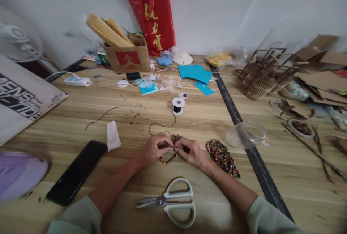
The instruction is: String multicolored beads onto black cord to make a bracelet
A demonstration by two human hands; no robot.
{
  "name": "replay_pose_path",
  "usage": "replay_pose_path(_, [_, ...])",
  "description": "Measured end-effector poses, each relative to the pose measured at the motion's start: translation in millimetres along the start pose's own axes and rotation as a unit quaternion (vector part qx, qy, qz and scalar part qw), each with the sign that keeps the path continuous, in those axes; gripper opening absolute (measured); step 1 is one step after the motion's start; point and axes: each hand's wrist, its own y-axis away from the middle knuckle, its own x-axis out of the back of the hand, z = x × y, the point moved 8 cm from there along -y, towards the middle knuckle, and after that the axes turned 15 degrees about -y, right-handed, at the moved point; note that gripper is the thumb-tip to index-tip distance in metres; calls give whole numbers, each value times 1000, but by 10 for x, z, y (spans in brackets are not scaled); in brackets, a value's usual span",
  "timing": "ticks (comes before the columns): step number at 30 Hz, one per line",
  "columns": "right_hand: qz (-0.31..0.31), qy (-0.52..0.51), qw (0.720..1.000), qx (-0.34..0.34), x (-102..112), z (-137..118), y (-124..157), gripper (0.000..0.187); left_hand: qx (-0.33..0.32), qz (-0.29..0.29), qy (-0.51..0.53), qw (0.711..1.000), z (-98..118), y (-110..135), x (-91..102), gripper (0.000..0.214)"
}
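Observation:
A string of small multicoloured beads (168, 160) hangs in a loop below my fingers, and more of it lies just beyond them. My left hand (155, 149) pinches the beaded string from the left. From the right, my right hand (192, 152) pinches it too, the fingertips of both hands nearly meeting. The exact spot they grip is too small to make out. Black cord (157, 124) trails from a white spool (177, 106) toward my left hand. Beside my right wrist lies a heap of beaded strands (222, 158). Open scissors (169, 201) rest in front of me.
A black phone (77, 172) and a folded white paper (113, 135) lie to the left. A clear plastic container (248, 134) stands right, near woven baskets (262, 73). At the back are a cardboard box (127, 55), a red bag (155, 17) and blue sheets (195, 73).

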Motion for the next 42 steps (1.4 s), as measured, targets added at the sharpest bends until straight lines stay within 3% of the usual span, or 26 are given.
replay_pose_path(27, [17, -26, 999, -27, 20, 73, 7, 8, 18, 9, -25, 999, -5, -3, 26, 2])
replay_pose_path(42, [12, -29, 999, -12, 17, 49, 2, 8, 20, -3, 13, 1000, -44, 6, -9, 5])
